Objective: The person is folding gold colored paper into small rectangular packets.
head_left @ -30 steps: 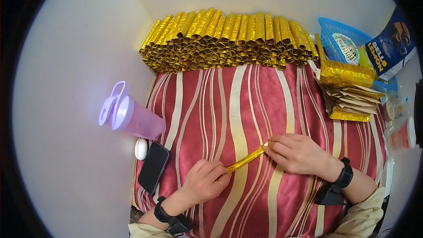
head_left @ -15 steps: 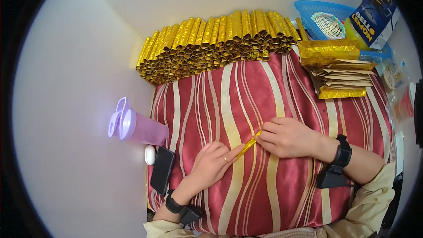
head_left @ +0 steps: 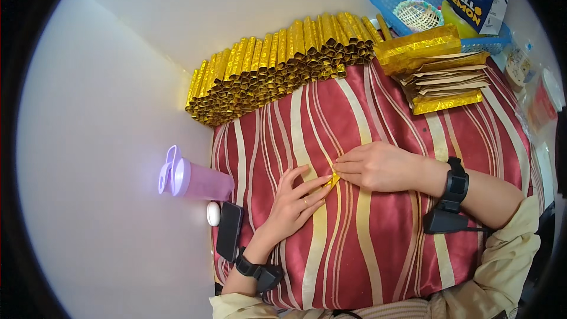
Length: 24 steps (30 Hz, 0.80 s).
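Observation:
A narrow strip of gold foil paper (head_left: 333,179) lies on the striped red cloth (head_left: 360,230), mostly hidden beneath fingers. My right hand (head_left: 378,166) pinches its far end, fingers pressed together and pointing left. At its near end, my left hand (head_left: 293,202) has its fingers stretched and spread, fingertips resting on the foil. The left hand wears a ring. Beyond my hands, a long stack of gold foil tubes (head_left: 266,59) lies against the wall, open ends toward me. To the right of these is a pile of folded gold foil papers (head_left: 452,82).
Left on the cloth are a lilac bottle (head_left: 204,182), a white oval case (head_left: 213,214) and a black phone (head_left: 230,231). Far right stands a blue basket (head_left: 390,5) with a small woven basket (head_left: 418,16) and a dark blue printed packet (head_left: 472,0). Clear plastic bags (head_left: 534,97) lie nearby.
My head view has shifted a little. The left fingers have straightened and spread, and both hands are closer together, covering more of the foil strip. The right hand keeps its pinch.

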### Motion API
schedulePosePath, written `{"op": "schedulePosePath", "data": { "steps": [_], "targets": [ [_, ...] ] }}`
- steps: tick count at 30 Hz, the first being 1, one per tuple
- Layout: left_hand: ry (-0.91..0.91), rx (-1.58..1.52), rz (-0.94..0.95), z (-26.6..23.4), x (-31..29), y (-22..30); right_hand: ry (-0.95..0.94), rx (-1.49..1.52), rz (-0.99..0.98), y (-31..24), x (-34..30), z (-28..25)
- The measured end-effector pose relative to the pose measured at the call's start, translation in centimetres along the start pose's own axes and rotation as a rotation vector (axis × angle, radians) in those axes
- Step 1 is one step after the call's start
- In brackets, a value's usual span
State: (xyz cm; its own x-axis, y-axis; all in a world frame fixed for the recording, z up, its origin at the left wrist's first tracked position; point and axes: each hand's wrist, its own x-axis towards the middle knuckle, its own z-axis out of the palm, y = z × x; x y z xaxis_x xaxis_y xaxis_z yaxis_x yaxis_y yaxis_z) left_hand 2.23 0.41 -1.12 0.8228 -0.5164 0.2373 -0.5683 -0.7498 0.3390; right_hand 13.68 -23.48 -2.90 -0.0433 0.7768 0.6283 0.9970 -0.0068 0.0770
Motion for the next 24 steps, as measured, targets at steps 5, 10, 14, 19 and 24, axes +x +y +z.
{"op": "schedulePosePath", "data": {
  "steps": [5,10,14,19,24],
  "targets": [
    [0.008,0.045,0.013,0.1,-0.2,0.3,-0.036,0.083,0.037,-0.2,-0.1,-0.4],
    [0.020,0.070,-0.011,0.5,-0.2,0.5,-0.059,0.166,0.160,-0.9,-0.3,-0.6],
    [-0.012,0.137,-0.008,0.5,0.1,0.9,-0.066,0.118,0.150,-1.2,-0.7,-1.0],
    [-0.073,0.275,-0.014,0.2,0.0,1.2,-0.119,-0.010,0.105,-1.3,-0.2,-0.9],
    [-0.012,0.310,0.022,0.6,-0.2,1.4,-0.200,0.000,0.099,-1.6,0.5,-1.4]
  ]
}}
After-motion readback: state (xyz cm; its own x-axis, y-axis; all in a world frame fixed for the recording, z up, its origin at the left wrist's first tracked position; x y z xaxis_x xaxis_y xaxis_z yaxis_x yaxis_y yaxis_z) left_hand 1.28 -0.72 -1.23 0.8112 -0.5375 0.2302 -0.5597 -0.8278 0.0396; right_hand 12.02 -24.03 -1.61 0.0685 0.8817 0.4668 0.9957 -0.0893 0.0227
